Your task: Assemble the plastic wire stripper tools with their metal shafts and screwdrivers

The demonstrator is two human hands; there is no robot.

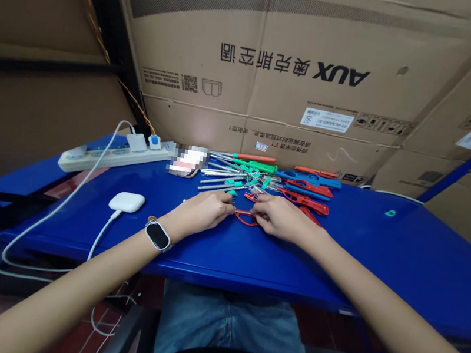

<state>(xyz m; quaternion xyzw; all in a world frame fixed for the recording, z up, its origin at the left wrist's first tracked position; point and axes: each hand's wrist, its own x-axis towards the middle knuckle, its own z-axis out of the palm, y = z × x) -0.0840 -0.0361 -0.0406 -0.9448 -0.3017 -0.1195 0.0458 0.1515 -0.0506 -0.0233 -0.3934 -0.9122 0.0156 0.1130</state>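
Note:
Near the table's front edge my right hand [276, 214] pinches a red plastic lighter casing [246, 222] with a loop-shaped trigger guard. Beside it, my left hand [210, 213] is closed with its fingertips at the casing's left end; whatever lies between those fingers is hidden. Just beyond both hands sits a pile of lighter parts. On its left are thin metal tubes [218, 172] and teal plastic pieces [233, 183]. To the right lie red casings [305, 201] and a blue casing [322, 181]. A green casing [263, 168] and an orange one [256, 158] are at the back.
A phone [186, 163] lies left of the pile. Farther left are a white earphone case [126, 202] on a cable and a power strip [116, 154]. One small teal piece [390, 213] is on the blue table [418, 265] at right. Cardboard [274, 99] walls the back.

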